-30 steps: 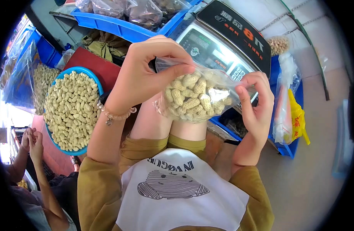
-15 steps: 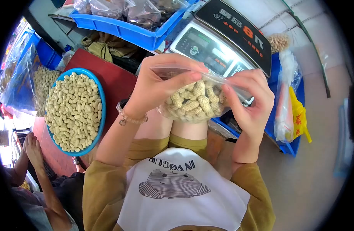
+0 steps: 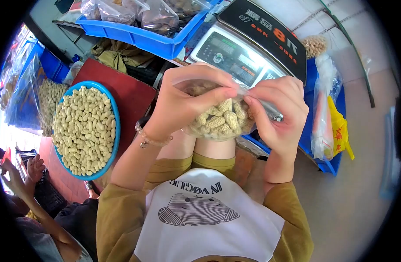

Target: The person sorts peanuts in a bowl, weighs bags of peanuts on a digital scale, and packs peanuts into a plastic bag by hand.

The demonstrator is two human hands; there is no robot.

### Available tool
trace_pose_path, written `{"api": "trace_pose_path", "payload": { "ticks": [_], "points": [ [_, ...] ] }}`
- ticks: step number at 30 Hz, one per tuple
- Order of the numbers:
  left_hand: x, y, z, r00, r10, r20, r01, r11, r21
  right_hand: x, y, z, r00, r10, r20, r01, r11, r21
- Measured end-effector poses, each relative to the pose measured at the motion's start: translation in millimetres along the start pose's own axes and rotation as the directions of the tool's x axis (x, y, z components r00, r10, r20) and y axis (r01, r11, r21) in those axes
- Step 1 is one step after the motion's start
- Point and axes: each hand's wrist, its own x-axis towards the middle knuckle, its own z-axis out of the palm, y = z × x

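Note:
A clear plastic bag of peanuts (image 3: 222,120) hangs above my lap, its top edge pinched between both hands. My left hand (image 3: 194,94) grips the rim on the left side, thumb and fingers pressed together. On the right, my right hand (image 3: 281,107) pinches the same rim, close to the left fingertips. Unshelled peanuts show through the film below my thumbs. Just beyond the bag stands a digital scale (image 3: 235,54) with a black top plate. To the left, a blue round basin (image 3: 118,131) holds a heap of unshelled peanuts.
A blue tray (image 3: 135,39) with bagged goods is at the back. The basin rests by a red board (image 3: 133,89). At right, plastic bags (image 3: 325,109) and a yellow bag (image 3: 339,131) hang over a blue crate (image 3: 331,166). Another person's arm (image 3: 47,222) is at lower left.
My hands have drawn closer together along the bag's rim, the left thumb moving right. The other person's hands at lower left have separated, one lifted with something red.

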Motion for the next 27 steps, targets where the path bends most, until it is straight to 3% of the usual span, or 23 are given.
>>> {"api": "trace_pose_path", "payload": {
  "ticks": [4, 7, 10, 13, 19, 23, 26, 27],
  "points": [
    [-2.2, 1.2, 6.1, 0.998, -0.002, -0.067, 0.005, 0.999, 0.042, 4.1, -5.1, 2.2, 1.0, -0.01, -0.012, 0.009, 1.0, -0.026],
    [0.6, 1.1, 4.5, 0.998, -0.069, -0.012, 0.069, 0.997, -0.021, 7.9, -8.2, 6.3, 0.999, -0.038, -0.029, 0.036, 0.998, -0.049],
    [2.3, 5.3, -0.4, 0.999, -0.025, 0.037, 0.023, 0.999, 0.045, 8.7, -10.6, 9.4, 0.999, -0.037, -0.012, 0.036, 0.998, -0.06],
    [0.2, 0.8, -4.1, 0.994, 0.11, -0.011, -0.106, 0.977, 0.185, 9.8, -9.9, 6.9, 0.999, 0.0, 0.036, 0.001, 0.999, -0.045],
    [-7.1, 0.5, -12.8, 0.944, -0.107, -0.313, 0.12, 0.993, 0.022, -2.1, 9.9, -13.4, 0.991, 0.13, 0.026, -0.123, 0.976, -0.181],
    [2.5, -15.7, -26.3, 0.97, -0.113, -0.214, 0.114, 0.993, -0.009, -12.7, 20.6, -24.1, 0.983, 0.181, -0.006, -0.177, 0.95, -0.256],
    [7.0, -23.4, -20.5, 0.958, -0.23, -0.17, 0.15, 0.91, -0.385, -17.2, 20.3, -22.9, 0.963, 0.169, -0.212, -0.215, 0.952, -0.216],
    [-1.3, -43.0, -37.0, 0.972, -0.237, -0.007, 0.189, 0.793, -0.579, -14.0, 7.8, -23.8, 0.923, 0.123, -0.364, -0.207, 0.957, -0.201]
  ]
}}
